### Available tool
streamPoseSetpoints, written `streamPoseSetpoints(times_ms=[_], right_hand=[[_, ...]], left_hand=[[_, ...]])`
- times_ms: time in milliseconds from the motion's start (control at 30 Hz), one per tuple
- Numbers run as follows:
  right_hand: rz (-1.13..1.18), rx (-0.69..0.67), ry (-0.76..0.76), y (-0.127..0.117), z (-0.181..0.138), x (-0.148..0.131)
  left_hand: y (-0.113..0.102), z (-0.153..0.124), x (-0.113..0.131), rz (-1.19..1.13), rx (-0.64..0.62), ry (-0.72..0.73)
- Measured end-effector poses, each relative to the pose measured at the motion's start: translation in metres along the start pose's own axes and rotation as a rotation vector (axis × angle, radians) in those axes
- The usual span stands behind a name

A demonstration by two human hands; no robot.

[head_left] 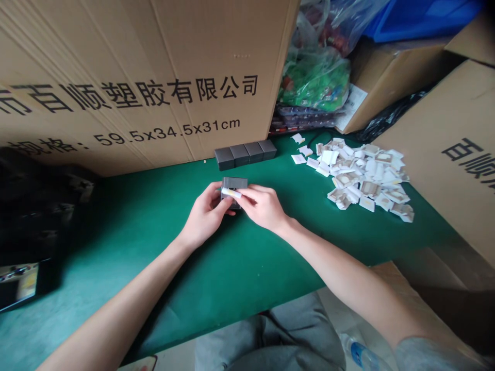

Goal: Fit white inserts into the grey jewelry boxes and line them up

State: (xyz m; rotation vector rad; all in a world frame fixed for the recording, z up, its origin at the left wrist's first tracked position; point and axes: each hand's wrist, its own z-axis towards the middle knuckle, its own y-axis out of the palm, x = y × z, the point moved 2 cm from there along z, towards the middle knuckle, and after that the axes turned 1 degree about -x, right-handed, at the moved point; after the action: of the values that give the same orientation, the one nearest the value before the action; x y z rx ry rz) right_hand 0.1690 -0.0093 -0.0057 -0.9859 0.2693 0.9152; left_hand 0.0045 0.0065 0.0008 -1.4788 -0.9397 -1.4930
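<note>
Left hand point(204, 215) grips grey box point(234, 183) over table point(232, 268) centre; right hand point(263, 207) pinches white card point(231, 192) against it. Row of 4 boxes point(246, 153) at back looks done; card pile point(367, 178) on rt = prob plenty left.

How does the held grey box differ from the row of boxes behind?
The held box is single; the row has four. The held box sits in the left hand, the right hand holding a white piece against it; the row rests untouched on the green table. Both are dark grey.
</note>
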Motion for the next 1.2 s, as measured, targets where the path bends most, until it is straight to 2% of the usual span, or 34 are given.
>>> streamPoseSetpoints(times_ms=[900,1200], right_hand=[[-0.016,-0.006,-0.015,0.0018,-0.0029,0.0005],[-0.017,0.075,-0.096,0.001,-0.0055,-0.0003]], left_hand=[[0.0001,-0.0009,0.0049,0.068,0.053,-0.021],[0.0003,-0.0022,0.0066,0.085,0.092,-0.03]])
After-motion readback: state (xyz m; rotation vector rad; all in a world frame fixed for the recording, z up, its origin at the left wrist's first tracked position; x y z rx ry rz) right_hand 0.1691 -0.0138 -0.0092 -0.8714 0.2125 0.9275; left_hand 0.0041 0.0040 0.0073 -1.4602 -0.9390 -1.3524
